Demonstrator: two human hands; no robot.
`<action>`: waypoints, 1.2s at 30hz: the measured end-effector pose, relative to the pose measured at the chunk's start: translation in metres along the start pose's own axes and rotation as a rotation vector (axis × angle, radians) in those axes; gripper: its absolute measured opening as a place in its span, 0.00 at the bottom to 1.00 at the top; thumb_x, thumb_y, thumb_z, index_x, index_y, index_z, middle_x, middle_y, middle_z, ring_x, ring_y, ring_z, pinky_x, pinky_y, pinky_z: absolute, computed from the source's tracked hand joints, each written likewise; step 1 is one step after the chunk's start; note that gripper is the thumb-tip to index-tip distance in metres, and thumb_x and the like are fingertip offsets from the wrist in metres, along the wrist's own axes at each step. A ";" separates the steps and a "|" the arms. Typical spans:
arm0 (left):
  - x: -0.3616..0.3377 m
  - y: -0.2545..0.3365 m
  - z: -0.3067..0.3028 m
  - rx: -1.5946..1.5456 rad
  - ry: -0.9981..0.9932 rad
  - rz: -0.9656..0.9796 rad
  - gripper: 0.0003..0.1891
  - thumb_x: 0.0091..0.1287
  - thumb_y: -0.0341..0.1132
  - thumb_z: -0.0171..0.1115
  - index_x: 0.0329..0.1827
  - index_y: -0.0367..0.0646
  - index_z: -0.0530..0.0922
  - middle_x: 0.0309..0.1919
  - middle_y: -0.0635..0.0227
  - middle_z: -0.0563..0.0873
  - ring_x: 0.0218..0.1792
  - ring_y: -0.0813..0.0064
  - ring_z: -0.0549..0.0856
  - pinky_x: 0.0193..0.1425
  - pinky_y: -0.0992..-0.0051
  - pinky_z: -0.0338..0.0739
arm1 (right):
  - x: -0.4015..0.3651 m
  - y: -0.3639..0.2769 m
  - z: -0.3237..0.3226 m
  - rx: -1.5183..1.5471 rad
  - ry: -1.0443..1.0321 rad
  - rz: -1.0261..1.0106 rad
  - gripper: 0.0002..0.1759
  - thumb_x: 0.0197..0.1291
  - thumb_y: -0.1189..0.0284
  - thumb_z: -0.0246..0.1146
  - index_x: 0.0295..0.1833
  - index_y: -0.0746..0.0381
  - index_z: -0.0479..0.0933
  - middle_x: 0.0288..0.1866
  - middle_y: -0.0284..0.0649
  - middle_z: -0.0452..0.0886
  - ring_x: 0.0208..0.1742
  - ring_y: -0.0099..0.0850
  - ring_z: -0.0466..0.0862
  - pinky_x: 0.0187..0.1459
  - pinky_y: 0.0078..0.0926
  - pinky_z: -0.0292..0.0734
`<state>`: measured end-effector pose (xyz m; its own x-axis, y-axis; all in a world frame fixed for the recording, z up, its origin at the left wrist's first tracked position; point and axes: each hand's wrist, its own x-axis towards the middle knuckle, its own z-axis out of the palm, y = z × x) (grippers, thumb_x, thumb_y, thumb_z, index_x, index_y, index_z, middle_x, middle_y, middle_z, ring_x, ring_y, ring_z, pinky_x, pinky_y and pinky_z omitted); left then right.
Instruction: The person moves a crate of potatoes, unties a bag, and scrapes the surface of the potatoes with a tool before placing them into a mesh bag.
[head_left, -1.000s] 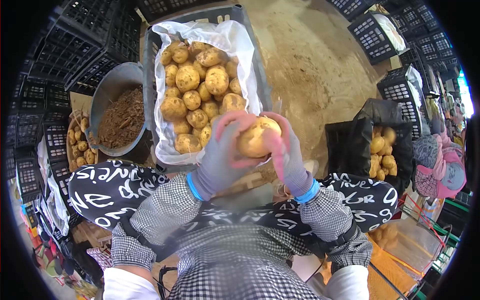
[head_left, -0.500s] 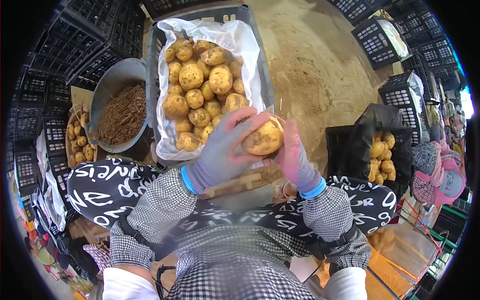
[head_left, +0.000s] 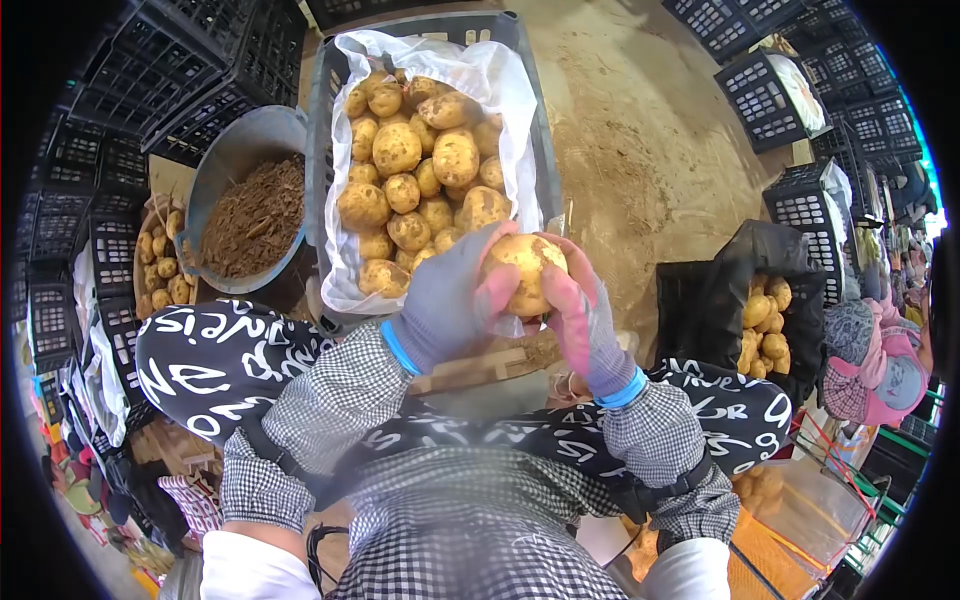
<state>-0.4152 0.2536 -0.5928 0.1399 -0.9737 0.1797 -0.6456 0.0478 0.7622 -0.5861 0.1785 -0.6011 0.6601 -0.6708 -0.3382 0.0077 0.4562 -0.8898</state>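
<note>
A large potato (head_left: 526, 268) with brown soil patches is held between both gloved hands, over the near right corner of a crate. My left hand (head_left: 455, 295) wraps its left side, the thumb across its front. From the right, my right hand (head_left: 580, 300) closes on it with the thumb against its lower face. Both gloves are grey with pink fingers and blue cuffs. Just beyond lies a grey crate (head_left: 540, 130) lined with white cloth (head_left: 512, 90), full of soil-marked potatoes (head_left: 397, 148).
Left of the crate stands a round tub (head_left: 205, 180) of brown soil (head_left: 255, 220), with a basket of potatoes (head_left: 160, 265) beside it. To the right, a black-lined crate (head_left: 690, 310) holds more potatoes. Stacked black crates (head_left: 170, 70) line the left; another person (head_left: 880, 365) is at far right.
The potato has been turned between my hands, showing a different face. My left thumb has come round to its front, and my right fingers have closed in on it. The view has shifted slightly.
</note>
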 end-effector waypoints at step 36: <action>0.013 -0.009 0.001 -1.030 -0.216 -0.395 0.40 0.61 0.33 0.73 0.76 0.40 0.61 0.66 0.60 0.71 0.62 0.73 0.75 0.66 0.75 0.73 | 0.009 -0.016 -0.010 -0.805 0.148 -0.600 0.23 0.65 0.75 0.57 0.65 0.66 0.70 0.58 0.49 0.76 0.58 0.36 0.77 0.60 0.31 0.72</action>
<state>-0.4077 0.2407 -0.5980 -0.0006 -0.9747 -0.2236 0.3575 -0.2090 0.9102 -0.5878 0.1595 -0.5933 0.6136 -0.7503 0.2460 -0.2375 -0.4725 -0.8487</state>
